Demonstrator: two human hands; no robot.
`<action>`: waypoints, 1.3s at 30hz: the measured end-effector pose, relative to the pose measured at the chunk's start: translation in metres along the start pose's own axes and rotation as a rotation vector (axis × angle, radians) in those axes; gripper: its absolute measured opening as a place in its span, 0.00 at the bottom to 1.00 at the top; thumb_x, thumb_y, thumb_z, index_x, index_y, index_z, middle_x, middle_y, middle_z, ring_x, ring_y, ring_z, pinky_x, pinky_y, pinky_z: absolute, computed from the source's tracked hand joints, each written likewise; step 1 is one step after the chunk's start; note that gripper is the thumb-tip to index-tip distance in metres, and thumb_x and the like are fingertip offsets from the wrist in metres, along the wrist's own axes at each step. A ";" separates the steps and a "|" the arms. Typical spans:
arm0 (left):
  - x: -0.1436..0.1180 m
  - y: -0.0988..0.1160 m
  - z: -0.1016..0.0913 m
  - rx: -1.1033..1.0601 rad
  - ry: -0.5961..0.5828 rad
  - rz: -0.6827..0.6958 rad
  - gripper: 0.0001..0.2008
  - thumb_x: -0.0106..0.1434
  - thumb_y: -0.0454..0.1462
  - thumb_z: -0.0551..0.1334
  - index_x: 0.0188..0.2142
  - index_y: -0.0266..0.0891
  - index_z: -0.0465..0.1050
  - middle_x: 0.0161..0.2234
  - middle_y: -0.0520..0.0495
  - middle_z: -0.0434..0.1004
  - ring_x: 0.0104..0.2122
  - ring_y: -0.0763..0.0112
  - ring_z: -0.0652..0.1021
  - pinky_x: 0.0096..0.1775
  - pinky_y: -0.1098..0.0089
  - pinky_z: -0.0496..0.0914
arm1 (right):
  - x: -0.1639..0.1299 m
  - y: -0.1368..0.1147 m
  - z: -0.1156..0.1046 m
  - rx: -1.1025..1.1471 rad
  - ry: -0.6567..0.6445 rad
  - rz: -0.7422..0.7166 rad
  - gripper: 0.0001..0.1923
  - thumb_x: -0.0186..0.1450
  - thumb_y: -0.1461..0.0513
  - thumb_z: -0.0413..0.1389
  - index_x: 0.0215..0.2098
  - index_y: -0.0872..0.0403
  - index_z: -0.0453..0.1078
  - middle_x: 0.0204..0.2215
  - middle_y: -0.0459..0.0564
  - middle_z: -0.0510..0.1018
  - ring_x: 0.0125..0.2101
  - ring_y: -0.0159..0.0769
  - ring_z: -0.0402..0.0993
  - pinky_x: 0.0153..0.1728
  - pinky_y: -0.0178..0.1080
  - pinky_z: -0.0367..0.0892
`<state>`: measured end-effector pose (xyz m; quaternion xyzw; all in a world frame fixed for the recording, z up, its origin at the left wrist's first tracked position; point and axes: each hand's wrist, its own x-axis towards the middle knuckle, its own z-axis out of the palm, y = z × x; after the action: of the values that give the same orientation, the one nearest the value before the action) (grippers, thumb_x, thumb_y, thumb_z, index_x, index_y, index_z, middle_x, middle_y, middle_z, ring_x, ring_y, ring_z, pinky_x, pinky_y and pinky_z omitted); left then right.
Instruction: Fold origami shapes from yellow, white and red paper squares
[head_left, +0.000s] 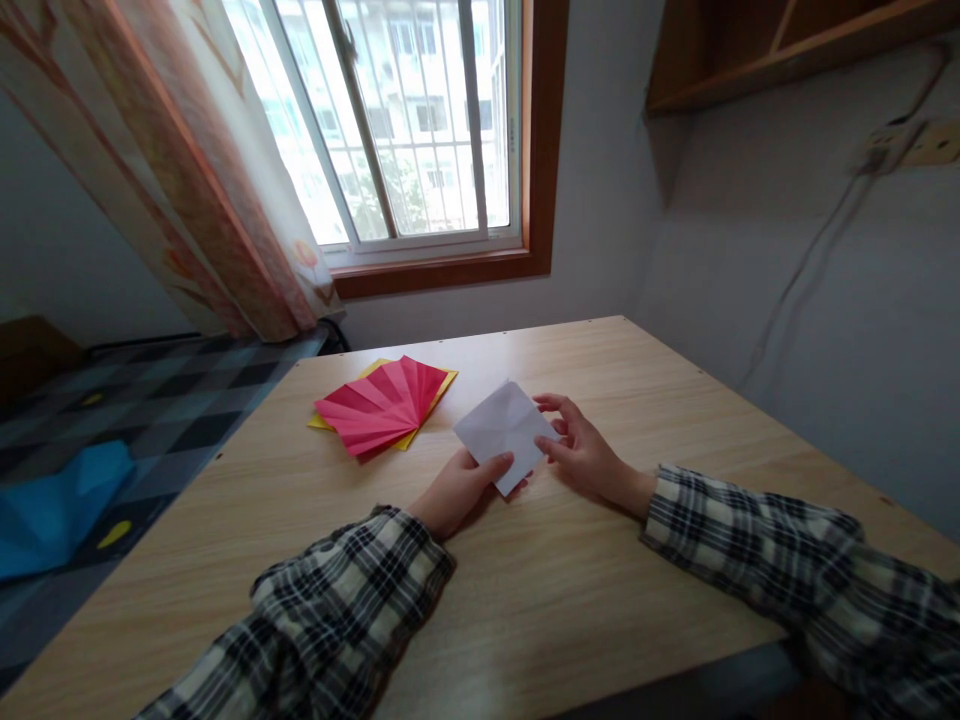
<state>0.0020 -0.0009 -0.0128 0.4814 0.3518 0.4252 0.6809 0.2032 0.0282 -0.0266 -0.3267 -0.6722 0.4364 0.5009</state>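
A square of white folded paper (504, 425), turned corner-up, is held just above the wooden table. My left hand (463, 485) grips its lower left side, thumb on top and fingers underneath. At the right corner, my right hand (581, 450) has the paper between its thumb and fingers, with the index finger bent behind the edge. Faint crease lines cross the white surface. Beyond my left hand lies a pleated pink paper fan (386, 405), resting on yellow paper (409, 440) that shows around its edges.
The wooden table (600, 600) reaches to the wall under a barred window (405, 120). At left, a blue folded sheet (67, 505) lies on a checked bedspread (187, 400). A curtain (202, 170) hangs beside the window; a shelf (795, 60) juts out at upper right.
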 end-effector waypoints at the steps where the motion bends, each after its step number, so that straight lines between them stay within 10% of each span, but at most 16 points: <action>1: 0.000 0.000 0.000 0.002 0.001 -0.005 0.19 0.57 0.44 0.71 0.39 0.31 0.76 0.32 0.41 0.79 0.31 0.65 0.77 0.34 0.66 0.70 | 0.000 0.000 -0.001 -0.022 0.001 -0.004 0.25 0.64 0.62 0.57 0.59 0.45 0.60 0.54 0.52 0.66 0.38 0.34 0.71 0.32 0.38 0.74; 16: -0.003 0.004 0.006 0.056 -0.001 0.016 0.15 0.58 0.44 0.69 0.37 0.32 0.75 0.31 0.43 0.78 0.30 0.66 0.76 0.33 0.67 0.68 | -0.003 -0.004 -0.005 -0.235 0.002 -0.217 0.19 0.65 0.64 0.57 0.53 0.45 0.67 0.54 0.53 0.66 0.47 0.40 0.70 0.35 0.40 0.75; 39: -0.001 0.004 0.000 -0.143 0.047 -0.055 0.25 0.69 0.51 0.56 0.52 0.32 0.71 0.41 0.33 0.82 0.34 0.59 0.81 0.36 0.63 0.74 | -0.002 -0.004 -0.005 0.021 -0.104 -0.115 0.12 0.67 0.60 0.58 0.47 0.45 0.78 0.50 0.51 0.71 0.43 0.36 0.73 0.30 0.35 0.75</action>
<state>0.0005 -0.0009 -0.0086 0.4114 0.3495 0.4416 0.7166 0.2083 0.0263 -0.0231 -0.2592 -0.7104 0.4300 0.4931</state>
